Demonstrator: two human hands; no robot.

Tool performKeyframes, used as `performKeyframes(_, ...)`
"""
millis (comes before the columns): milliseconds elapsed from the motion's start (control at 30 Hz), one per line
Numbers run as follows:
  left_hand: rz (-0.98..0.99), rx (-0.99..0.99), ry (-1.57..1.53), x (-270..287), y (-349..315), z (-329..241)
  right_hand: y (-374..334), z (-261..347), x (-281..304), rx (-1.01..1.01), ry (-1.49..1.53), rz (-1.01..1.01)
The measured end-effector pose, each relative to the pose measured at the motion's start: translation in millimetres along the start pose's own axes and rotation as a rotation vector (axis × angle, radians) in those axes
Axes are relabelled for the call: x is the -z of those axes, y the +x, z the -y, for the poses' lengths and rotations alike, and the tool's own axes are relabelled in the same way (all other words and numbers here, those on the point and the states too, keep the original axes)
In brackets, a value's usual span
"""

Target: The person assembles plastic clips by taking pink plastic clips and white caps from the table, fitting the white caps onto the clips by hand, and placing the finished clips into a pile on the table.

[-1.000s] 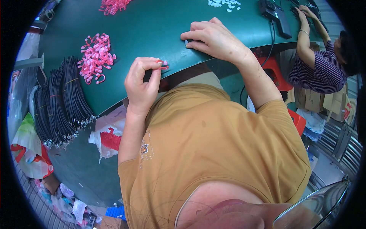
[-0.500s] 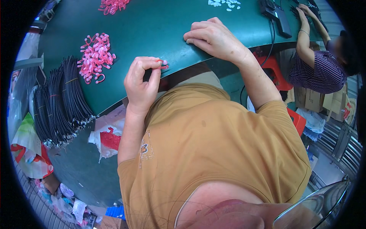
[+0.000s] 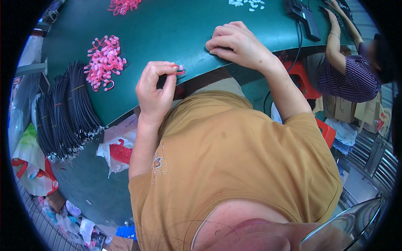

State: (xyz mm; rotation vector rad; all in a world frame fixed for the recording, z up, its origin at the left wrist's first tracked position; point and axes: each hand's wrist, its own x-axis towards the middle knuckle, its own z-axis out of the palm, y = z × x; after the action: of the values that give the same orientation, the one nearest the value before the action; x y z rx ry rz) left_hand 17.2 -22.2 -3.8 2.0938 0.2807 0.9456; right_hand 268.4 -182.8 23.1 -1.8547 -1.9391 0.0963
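Note:
My left hand (image 3: 155,85) is closed in a pinch at the near edge of the green table (image 3: 167,33). Between its thumb and index finger is a small red loop (image 3: 180,71) with pale ends. To the right, my right hand (image 3: 239,44) rests on the tabletop with its fingers curled and pressed together. Whatever is under or between those fingertips is hidden. A heap of similar pink loops (image 3: 104,60) with pale ends lies left of my left hand.
Bundled black cables (image 3: 63,111) lie at the table's left edge. Farther back are more pink loops (image 3: 124,6) and small white pieces (image 3: 246,3). A black device (image 3: 305,21) with a cord sits at right, near a co-worker in a striped shirt (image 3: 347,77) and a red stool (image 3: 299,77).
My right hand has slid slightly to the right along the table, fingers still curled. My left hand keeps its pinch on the red loop, almost unmoved. The co-worker's hands have shifted a little.

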Motion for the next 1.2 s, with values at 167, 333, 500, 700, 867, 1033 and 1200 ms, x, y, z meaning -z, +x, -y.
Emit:
performKeyframes(167, 0.001, -0.002, 0.001, -0.4, -0.4, 2.4, -4.5, -3.0, 3.2, -0.017, 0.049, -0.065)
performKeyframes(333, 0.018, 0.030, -0.024, 0.3, -1.4, 0.2, -7.9, -3.9, 2.3, -0.022, 0.018, -0.138)
performKeyframes(500, 0.002, 0.009, -0.003, -1.7, 0.2, 0.0, -7.8, -0.7, 3.6, 0.028, -0.041, -0.127)
performKeyframes(700, -0.004, -0.019, 0.059, -5.3, -0.5, 2.9, 0.4, 6.1, -5.6, 0.053, -0.248, -0.103)
performKeyframes(867, 0.033, -0.092, 0.210, -2.5, 1.4, -2.5, 8.7, 10.0, -6.8, 0.066, -0.122, -0.113)
performKeyframes(1033, 0.031, -0.166, 0.259, -5.8, 1.8, 1.6, 19.8, 40.2, -19.5, 0.107, 0.212, -0.067)
performKeyframes(1200, 0.018, -0.155, 0.272, -6.2, -1.5, 3.3, 24.6, 50.1, -28.6, 0.104, 0.171, -0.045)
